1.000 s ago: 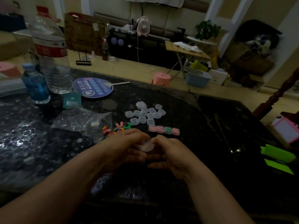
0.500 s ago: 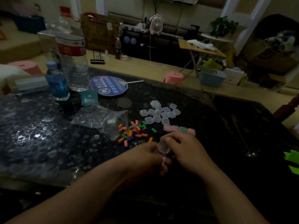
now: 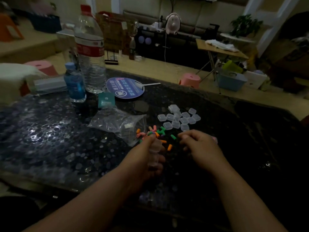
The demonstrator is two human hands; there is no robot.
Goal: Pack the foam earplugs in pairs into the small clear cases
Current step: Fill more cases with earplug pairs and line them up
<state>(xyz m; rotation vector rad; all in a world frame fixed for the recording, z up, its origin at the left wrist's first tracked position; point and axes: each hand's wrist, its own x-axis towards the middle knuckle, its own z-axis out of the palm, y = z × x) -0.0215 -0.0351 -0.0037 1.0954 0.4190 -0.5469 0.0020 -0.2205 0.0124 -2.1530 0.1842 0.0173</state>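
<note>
A loose pile of coloured foam earplugs [image 3: 157,133] lies on the dark table [image 3: 50,139]. Behind it sits a cluster of several small clear cases [image 3: 179,118]. My left hand [image 3: 147,158] holds an opened clear case [image 3: 155,151] just in front of the pile. My right hand [image 3: 199,146] hovers to the right of the earplugs, fingers curled and pinched together near a green plug [image 3: 173,136]. Whether it grips anything is not visible. It covers most of a row of filled cases, of which one pink edge [image 3: 214,139] shows.
A crumpled clear plastic bag [image 3: 120,123] lies left of the earplugs. Further back stand a large water bottle [image 3: 90,52], a small blue bottle [image 3: 74,82], a teal packet [image 3: 106,100] and a round blue hand fan [image 3: 125,87]. The table edge runs diagonally at the right.
My hands have separated. The left hand kept the clear case, while the right hand moved right and forward toward the earplugs. The camera view shifted left.
</note>
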